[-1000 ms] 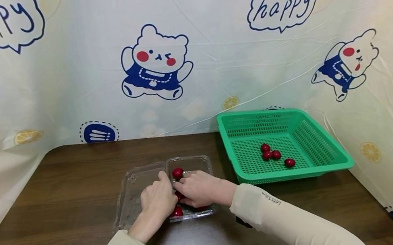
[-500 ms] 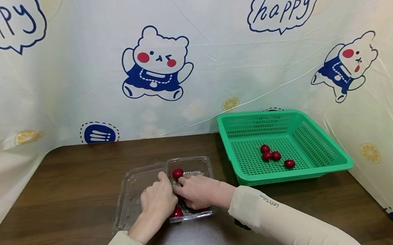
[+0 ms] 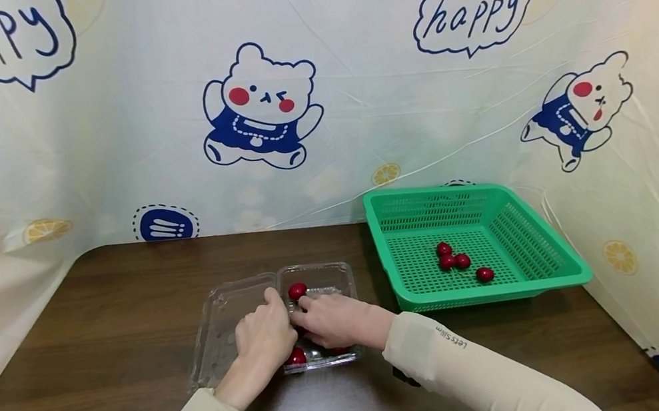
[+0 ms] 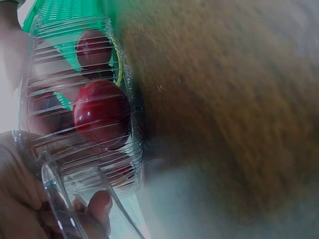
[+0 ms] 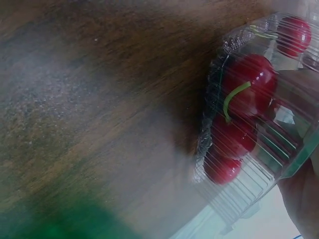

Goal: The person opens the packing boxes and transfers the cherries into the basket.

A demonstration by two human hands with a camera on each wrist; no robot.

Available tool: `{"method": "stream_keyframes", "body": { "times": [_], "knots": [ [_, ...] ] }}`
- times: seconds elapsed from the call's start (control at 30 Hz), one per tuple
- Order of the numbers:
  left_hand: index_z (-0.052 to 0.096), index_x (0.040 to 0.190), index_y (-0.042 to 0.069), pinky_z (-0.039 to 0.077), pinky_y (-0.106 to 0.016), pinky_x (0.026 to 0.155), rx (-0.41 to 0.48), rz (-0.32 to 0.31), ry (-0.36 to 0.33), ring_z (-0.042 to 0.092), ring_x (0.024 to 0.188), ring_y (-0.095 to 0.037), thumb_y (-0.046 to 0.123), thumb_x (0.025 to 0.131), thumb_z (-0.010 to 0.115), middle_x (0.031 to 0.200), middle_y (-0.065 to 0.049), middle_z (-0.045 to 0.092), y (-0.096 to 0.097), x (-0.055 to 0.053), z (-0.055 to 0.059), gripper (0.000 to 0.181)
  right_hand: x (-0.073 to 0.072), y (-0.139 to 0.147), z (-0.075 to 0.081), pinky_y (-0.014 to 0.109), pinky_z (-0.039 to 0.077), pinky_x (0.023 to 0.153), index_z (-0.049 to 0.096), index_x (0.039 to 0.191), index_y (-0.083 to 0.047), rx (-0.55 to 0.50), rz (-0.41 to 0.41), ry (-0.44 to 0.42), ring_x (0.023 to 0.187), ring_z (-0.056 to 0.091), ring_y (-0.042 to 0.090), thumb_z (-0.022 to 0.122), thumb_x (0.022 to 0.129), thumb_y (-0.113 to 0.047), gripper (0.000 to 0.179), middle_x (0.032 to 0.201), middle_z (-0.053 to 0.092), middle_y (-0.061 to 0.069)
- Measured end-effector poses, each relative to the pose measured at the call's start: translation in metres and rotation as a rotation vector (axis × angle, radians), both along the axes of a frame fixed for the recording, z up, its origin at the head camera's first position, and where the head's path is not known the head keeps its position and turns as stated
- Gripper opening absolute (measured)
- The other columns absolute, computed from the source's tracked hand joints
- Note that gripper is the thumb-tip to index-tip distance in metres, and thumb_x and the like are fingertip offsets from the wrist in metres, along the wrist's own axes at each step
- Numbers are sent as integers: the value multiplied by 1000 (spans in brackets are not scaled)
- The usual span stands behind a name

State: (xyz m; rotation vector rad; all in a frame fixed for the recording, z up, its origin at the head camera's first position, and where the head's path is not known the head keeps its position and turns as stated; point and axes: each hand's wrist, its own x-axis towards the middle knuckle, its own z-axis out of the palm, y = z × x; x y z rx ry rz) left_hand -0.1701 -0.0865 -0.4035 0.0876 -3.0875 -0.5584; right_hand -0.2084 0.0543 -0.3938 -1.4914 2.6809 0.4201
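Note:
A clear plastic clamshell box (image 3: 329, 361) lies on the table with its lid (image 3: 213, 338) folded out to the left. Red cherries sit inside it, among them one at the back (image 3: 298, 292) and one at the front left (image 3: 295, 356). My left hand (image 3: 263, 333) grips the plastic along the hinge side; its fingertips (image 4: 100, 205) show through the plastic in the left wrist view. My right hand (image 3: 335, 320) reaches down into the box. Its fingertips are largely hidden, so whether they hold a cherry is unclear. A stemmed cherry (image 5: 251, 82) shows through the wall.
A green plastic basket (image 3: 402, 301) stands at the back right, with several cherries (image 3: 463, 261) on its floor. Dark wooden table (image 3: 108, 336) surrounds the box. A printed cloth (image 3: 369, 121) hangs behind and at the sides.
My right hand has shifted slightly within the box, and a cherry visible beside its fingers a second ago is now hidden. The left hand has stayed in place.

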Motion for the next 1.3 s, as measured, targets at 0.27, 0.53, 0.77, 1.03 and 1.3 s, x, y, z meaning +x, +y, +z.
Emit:
{"method": "stream_keyframes", "body": {
  "times": [0.27, 0.53, 0.77, 1.03, 1.3],
  "knots": [
    [40, 93, 2, 42, -41, 50, 2, 0, 10, 55, 52, -30, 11, 79, 65, 61, -12, 56, 0, 1, 0, 30, -1, 1, 1, 24, 55, 73, 62, 112, -19, 10, 4, 7, 86, 64, 11, 61, 95, -24, 17, 104, 63, 0],
    [39, 94, 1, 38, -37, 47, 5, -5, 4, 51, 49, -25, 9, 77, 65, 57, -9, 52, -1, 2, 0, 32, -4, 2, 9, 24, 55, 83, 63, 115, -22, 12, -11, -27, 92, 65, 11, 66, 92, -25, 23, 111, 66, -1],
    [40, 95, 1, 39, -38, 47, -1, -7, 4, 52, 49, -26, 9, 76, 66, 59, -10, 53, -1, 2, 0, 33, -5, 3, 12, 22, 54, 82, 63, 115, -22, 7, -22, -51, 89, 64, 9, 66, 92, -26, 23, 112, 66, -1],
    [41, 95, 0, 43, -42, 49, -14, -12, 27, 58, 55, -31, 10, 75, 68, 65, -14, 59, -1, 2, 0, 34, -10, 9, 25, 25, 55, 80, 64, 117, -21, -53, -20, -31, 88, 63, 11, 66, 92, -25, 26, 110, 64, 0],
    [41, 94, 1, 42, -42, 49, -5, -12, 21, 57, 53, -30, 10, 77, 66, 63, -13, 58, -1, 1, 1, 31, -18, 20, 46, 27, 55, 81, 64, 120, -18, -109, -51, -17, 90, 63, 14, 68, 91, -24, 30, 108, 64, 2]
  ]
}}
